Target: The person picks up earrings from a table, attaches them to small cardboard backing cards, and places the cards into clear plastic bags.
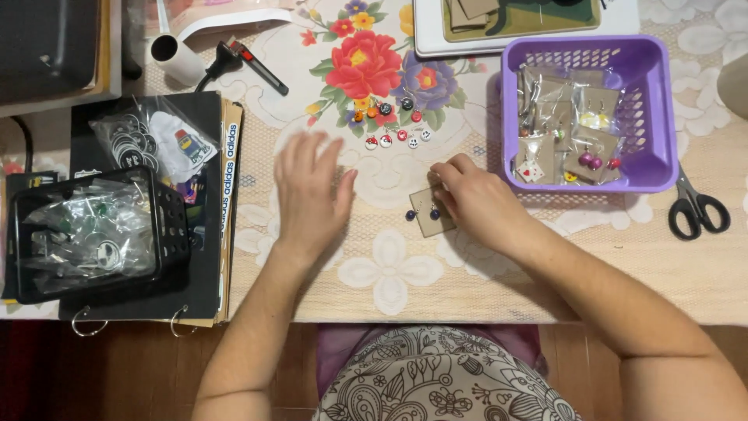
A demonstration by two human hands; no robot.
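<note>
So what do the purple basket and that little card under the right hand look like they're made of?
The purple basket looks like moulded plastic: smooth, slightly glossy walls pierced with a regular grid of holes. The card under the right hand seems plain brown cardboard: matte, flat, stiff-edged.

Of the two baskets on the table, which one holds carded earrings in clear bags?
The purple basket at the right, beyond the right hand. Earrings on brown cards in clear bags lie inside it. The black basket at the left holds crumpled clear bags instead.
</note>
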